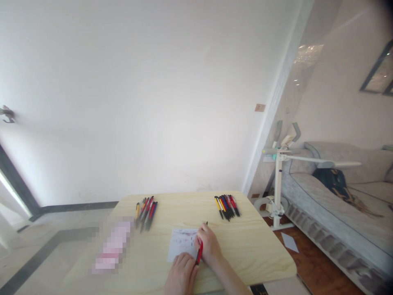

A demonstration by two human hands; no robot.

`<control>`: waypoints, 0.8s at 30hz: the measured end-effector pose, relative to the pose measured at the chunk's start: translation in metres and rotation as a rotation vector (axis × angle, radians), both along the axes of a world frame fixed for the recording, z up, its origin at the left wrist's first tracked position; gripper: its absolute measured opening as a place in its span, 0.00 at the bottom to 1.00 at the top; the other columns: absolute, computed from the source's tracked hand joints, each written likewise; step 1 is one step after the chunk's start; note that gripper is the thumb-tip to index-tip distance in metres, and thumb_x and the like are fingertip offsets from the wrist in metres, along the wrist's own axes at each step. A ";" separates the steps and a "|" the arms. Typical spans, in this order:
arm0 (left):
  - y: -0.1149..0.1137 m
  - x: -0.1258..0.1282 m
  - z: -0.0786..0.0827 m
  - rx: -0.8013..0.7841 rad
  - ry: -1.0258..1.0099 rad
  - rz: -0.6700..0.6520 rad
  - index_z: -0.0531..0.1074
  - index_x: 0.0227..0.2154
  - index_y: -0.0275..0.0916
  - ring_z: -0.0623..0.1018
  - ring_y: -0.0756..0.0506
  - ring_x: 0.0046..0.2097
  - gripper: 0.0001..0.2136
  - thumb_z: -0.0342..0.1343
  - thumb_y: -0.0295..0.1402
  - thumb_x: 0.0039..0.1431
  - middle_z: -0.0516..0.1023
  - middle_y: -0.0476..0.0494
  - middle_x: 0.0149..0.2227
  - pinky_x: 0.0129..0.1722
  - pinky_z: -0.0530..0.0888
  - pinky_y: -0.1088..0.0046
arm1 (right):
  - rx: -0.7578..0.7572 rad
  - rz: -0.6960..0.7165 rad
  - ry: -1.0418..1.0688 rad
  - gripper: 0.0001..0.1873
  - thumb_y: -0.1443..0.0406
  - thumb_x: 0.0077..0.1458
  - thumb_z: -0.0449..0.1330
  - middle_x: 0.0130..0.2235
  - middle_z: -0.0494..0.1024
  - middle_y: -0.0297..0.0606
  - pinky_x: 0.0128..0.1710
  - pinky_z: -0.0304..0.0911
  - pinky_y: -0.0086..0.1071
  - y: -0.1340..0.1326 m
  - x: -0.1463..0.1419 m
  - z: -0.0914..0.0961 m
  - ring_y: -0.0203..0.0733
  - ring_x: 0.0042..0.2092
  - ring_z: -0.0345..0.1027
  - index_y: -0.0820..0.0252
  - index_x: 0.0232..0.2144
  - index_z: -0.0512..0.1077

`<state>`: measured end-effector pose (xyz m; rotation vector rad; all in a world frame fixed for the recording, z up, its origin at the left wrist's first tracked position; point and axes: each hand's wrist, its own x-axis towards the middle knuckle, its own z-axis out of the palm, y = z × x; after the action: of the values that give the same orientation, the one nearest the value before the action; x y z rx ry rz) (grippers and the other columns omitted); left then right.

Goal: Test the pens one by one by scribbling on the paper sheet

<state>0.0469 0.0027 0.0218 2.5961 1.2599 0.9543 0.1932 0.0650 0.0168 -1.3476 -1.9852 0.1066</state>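
Note:
My right hand (208,246) is closed around a red pen (199,253), its tip pointing up past my fingers over a small sheet of paper (181,242) with scribbles on it. My left hand (181,273) lies on the lower edge of the paper, fingers curled loosely and flat, holding nothing. The paper rests near the front middle of a light wooden table (245,246).
Two groups of several pens lie on the table: one at the back left (146,209), one at the back right (227,205). A blurred pink patch (112,248) lies at the left. A white stand (278,184) and a grey sofa (337,205) are to the right.

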 end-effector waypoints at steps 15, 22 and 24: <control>0.000 0.000 0.001 0.027 -0.030 -0.001 0.67 0.27 0.40 0.73 0.44 0.34 0.07 0.45 0.27 0.57 0.74 0.44 0.30 0.33 0.72 0.67 | -0.009 0.000 0.003 0.11 0.79 0.40 0.51 0.28 0.62 0.31 0.25 0.48 0.26 0.000 0.000 0.001 0.33 0.28 0.56 0.60 0.18 0.60; 0.001 0.000 0.000 0.033 -0.052 -0.008 0.68 0.27 0.40 0.74 0.45 0.34 0.06 0.47 0.27 0.56 0.74 0.45 0.30 0.33 0.73 0.67 | -0.006 -0.009 0.003 0.11 0.79 0.40 0.51 0.28 0.62 0.31 0.26 0.49 0.26 -0.001 -0.001 0.002 0.34 0.28 0.57 0.59 0.18 0.60; 0.001 0.000 0.000 0.039 -0.059 -0.007 0.68 0.27 0.40 0.74 0.45 0.33 0.06 0.47 0.27 0.57 0.74 0.45 0.29 0.33 0.73 0.67 | -0.008 -0.009 0.004 0.11 0.79 0.40 0.51 0.28 0.62 0.31 0.25 0.48 0.26 -0.001 -0.001 0.002 0.33 0.28 0.56 0.59 0.18 0.60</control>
<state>0.0470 0.0033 0.0223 2.5790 1.2293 1.0571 0.1925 0.0642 0.0188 -1.3606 -1.9769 0.1131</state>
